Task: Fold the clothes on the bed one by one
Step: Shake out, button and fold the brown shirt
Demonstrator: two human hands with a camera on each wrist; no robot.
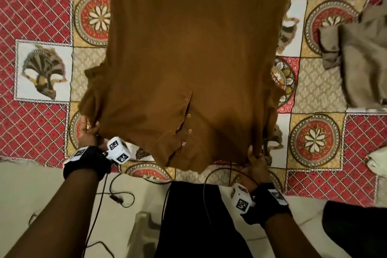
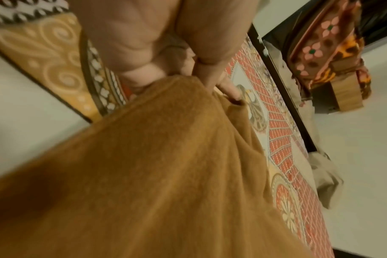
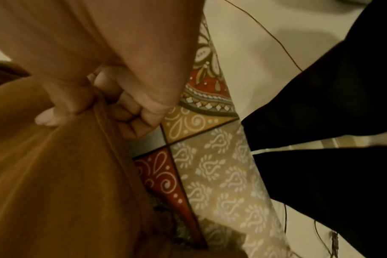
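One brown shirt point(image 1: 188, 52), buttoned placket and small collar label facing up, spread lengthwise on the bed over the patterned bedspread point(image 1: 41, 16); its collar end lies nearest me at the bed's near edge, its hem runs out of the top of the head view.

Two hands on it, as I read them:
- Left hand point(image 1: 89, 132): at the shirt's near left corner, beside the bunched left sleeve. On the left wrist view the fingers point(image 2: 223, 83) and thumb are curled in and pinching a fold of the brown cloth.
- Right hand point(image 1: 256, 163): at the near right corner. On the right wrist view the fingers point(image 3: 130, 118) are curled tight, with the shirt's edge seam gripped between them and the thumb.

Each wrist carries a black strap with a white marker cube point(image 1: 118, 150).

Other items logged:
- One grey-beige garment point(image 1: 360, 52), crumpled, at the right side of the bed, well apart from the shirt.
- One pale cloth point(image 1: 377, 161), partly in view at the right edge; I cannot tell what it is.
- Several thin black cables point(image 1: 117, 195) trailing on the pale floor point(image 1: 41, 184) below the bed edge.
- Black trousers point(image 1: 188, 216) on my legs, between the arms.
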